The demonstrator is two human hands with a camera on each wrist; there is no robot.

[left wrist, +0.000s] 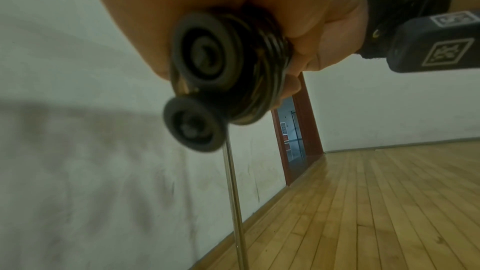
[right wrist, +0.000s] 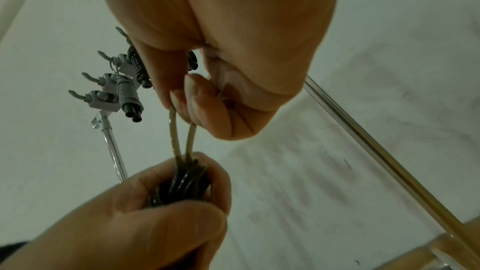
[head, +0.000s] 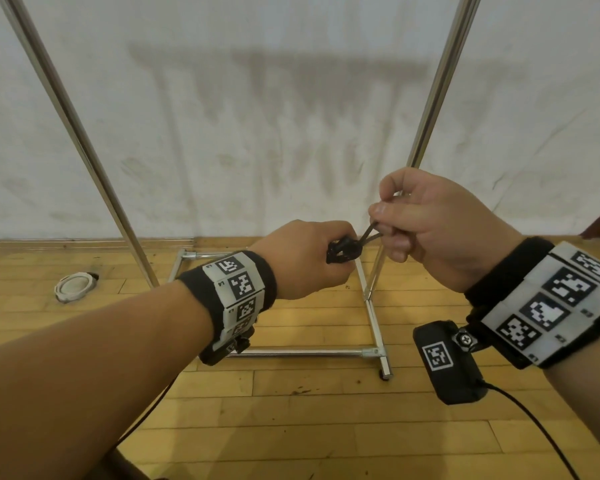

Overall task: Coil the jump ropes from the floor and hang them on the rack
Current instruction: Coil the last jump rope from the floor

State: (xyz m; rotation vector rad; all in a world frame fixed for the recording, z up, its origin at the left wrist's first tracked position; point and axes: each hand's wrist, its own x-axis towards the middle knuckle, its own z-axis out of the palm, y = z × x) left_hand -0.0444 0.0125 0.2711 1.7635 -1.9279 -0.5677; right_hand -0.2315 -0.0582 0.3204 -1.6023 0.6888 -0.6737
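Your left hand (head: 302,261) clamps the rope (head: 343,252), wound tight round its two round-capped handles (left wrist: 193,127). Your right hand (head: 430,226), at its 2 o'clock, pinches a doubled loop (right wrist: 183,141) pulled taut from the bundle. Ease that left grip, I'd say, and the slick, springy cord could unwind. The loop looks thin and smooth, so it may slide through your fingertips. The shiny steel rack (head: 430,98) stands behind.

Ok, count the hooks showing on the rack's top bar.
4, in a slanting row in the right wrist view: lowest hook, second hook, third hook, top hook. The right hand may hide more.
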